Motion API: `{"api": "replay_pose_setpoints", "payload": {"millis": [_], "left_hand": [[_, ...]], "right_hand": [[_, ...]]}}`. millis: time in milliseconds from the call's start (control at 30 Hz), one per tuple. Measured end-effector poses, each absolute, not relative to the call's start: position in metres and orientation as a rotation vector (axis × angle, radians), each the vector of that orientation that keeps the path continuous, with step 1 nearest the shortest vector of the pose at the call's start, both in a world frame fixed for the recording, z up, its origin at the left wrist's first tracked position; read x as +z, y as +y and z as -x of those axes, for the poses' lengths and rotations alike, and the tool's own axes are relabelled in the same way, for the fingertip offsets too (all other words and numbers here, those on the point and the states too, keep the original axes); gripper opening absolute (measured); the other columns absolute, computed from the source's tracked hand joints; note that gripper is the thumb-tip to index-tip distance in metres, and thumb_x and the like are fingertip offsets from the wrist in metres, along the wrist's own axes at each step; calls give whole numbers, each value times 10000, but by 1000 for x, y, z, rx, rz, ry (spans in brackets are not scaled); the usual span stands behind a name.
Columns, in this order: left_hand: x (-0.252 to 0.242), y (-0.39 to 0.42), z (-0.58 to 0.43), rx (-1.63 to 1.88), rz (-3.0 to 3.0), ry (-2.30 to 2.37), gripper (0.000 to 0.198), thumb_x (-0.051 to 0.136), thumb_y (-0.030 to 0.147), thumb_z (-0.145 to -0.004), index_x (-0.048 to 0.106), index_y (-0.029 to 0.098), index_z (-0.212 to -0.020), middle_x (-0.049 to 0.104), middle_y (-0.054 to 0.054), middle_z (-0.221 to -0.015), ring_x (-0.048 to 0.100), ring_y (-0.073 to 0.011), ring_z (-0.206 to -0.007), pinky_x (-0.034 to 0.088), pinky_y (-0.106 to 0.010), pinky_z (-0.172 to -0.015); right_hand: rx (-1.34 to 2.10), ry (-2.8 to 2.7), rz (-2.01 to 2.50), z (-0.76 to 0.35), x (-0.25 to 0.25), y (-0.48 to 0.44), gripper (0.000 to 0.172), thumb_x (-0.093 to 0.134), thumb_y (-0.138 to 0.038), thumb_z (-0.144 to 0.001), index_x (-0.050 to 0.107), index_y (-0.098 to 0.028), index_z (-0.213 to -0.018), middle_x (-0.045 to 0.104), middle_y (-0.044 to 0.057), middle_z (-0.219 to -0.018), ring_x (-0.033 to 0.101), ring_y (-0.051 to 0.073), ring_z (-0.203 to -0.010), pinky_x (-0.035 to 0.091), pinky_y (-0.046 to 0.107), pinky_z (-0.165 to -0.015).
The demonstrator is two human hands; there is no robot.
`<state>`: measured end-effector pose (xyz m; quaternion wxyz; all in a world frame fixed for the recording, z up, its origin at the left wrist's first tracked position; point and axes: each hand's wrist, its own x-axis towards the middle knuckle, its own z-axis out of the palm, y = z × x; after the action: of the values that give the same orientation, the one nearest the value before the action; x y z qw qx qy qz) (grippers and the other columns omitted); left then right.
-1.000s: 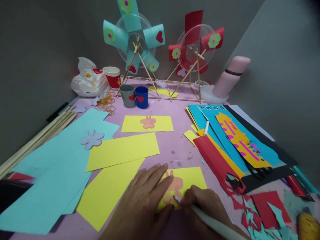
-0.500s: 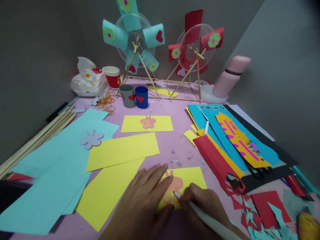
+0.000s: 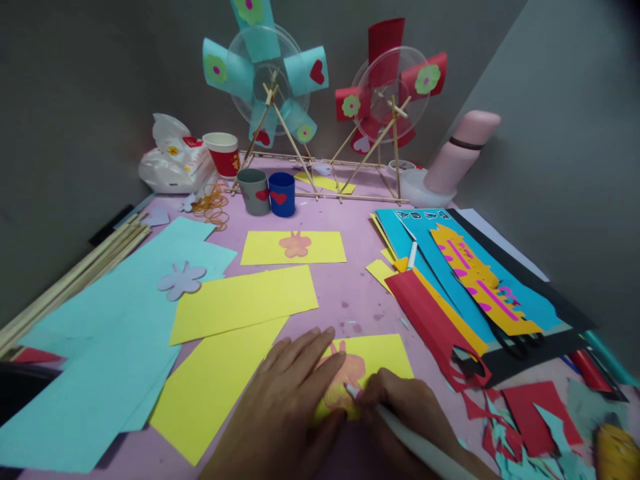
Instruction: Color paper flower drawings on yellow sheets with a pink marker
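Observation:
A yellow paper card (image 3: pixel 387 350) lies close to me, with a pink butterfly drawing (image 3: pixel 353 367) partly coloured on it. My left hand (image 3: pixel 290 387) rests on the card's left side, fingers stretched out and flat. In my right hand (image 3: pixel 410 407) is a white marker (image 3: pixel 420 440), gripped like a pen, its pink tip touching the lower part of the drawing. Farther back lies another yellow card (image 3: pixel 325 247) bearing a finished-looking pink butterfly. Two bare yellow sheets (image 3: pixel 245 300) overlap left of my left hand. A pale lilac butterfly cutout (image 3: pixel 182 281) sits beside them.
Light blue sheets (image 3: pixel 115 347) and wooden sticks (image 3: pixel 95 260) lie left. Two cups (image 3: pixel 283 195) stand before a blue paper wheel (image 3: pixel 265 80) and a red one (image 3: pixel 393 87). Coloured papers (image 3: pixel 430 320), red scraps (image 3: pixel 540 413) and a pink bottle (image 3: pixel 463 153) are at right.
The marker tip has shifted very slightly left on the butterfly drawing. My left hand stays in place on the card.

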<state>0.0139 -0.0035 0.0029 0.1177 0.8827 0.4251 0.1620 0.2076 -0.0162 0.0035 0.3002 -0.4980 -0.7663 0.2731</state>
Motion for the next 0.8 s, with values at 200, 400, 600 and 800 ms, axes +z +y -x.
{"api": "replay_pose_setpoints", "payload": {"millis": [200, 400, 600, 800], "left_hand": [[4, -3, -15, 463, -2585, 1234, 430, 508, 288, -860, 476, 252, -1287, 451, -70, -1389, 442, -287, -1223, 393, -504, -976], [4, -3, -14, 475, -2589, 1236, 428, 518, 285, -852, 485, 252, -1277, 463, -68, -1380, 453, -285, -1216, 402, -495, -973], [3, -3, -14, 468, -2585, 1250, 439, 515, 292, -854, 466, 259, -1289, 450, -54, -1391, 445, -285, -1222, 405, -503, -968], [3, -3, -14, 438, -2602, 1239, 447, 511, 286, -857, 450, 263, -1299, 428, -48, -1409, 418, -279, -1245, 386, -507, -984]], "right_hand": [[907, -2037, 1278, -210, 3, -15, 134, 473, -195, -729, 549, -206, -619, 670, -12, -553, 604, 107, -463, 406, 172, -457], [863, -2074, 1281, -214, -1, -15, 139, 459, -170, -694, 568, -206, -616, 680, -13, -526, 595, 107, -422, 415, 171, -435], [731, -2081, 1339, -209, 5, -17, 183, 418, -162, -725, 555, -203, -611, 681, 0, -526, 615, 116, -434, 439, 179, -457], [668, -2093, 1404, -206, 7, -16, 171, 422, -158, -715, 565, -207, -634, 688, 2, -535, 641, 134, -448, 449, 185, -463]]}}
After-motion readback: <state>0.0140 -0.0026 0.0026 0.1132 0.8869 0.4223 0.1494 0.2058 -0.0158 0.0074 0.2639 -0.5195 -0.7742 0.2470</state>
